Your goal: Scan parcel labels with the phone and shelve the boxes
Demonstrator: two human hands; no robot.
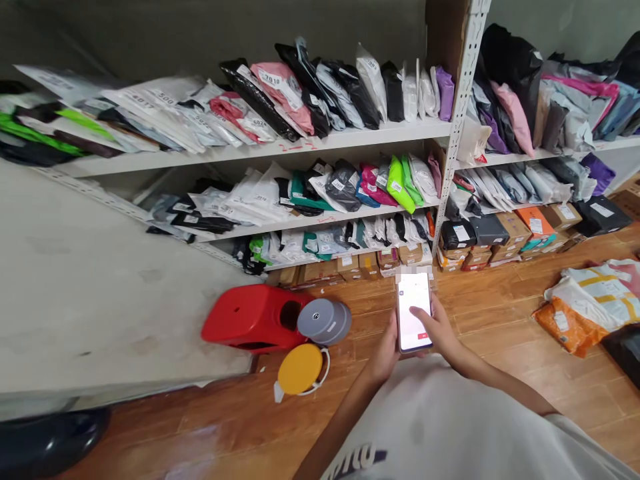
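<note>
A smartphone (413, 327) with a bright, mostly white screen is held upright in front of my body. My left hand (385, 350) grips its left edge, its fingers partly hidden behind the phone. From the right side my right hand (440, 328) wraps around the phone, its thumb lying over the middle of the screen. A small red button shows low on the screen; the text is too small to read. Beyond the phone stand shelves (360, 138) packed with labelled parcel bags, among them a pink bag (283, 93) and a lime-green bag (400, 183).
On the wooden floor to the left are a red plastic stool (245, 319), a grey round-lidded container (323, 319) and a yellow-lidded bucket (300, 370). Cardboard boxes (323, 272) line the floor beneath the shelves. Parcels (573, 327) lie on the floor at right.
</note>
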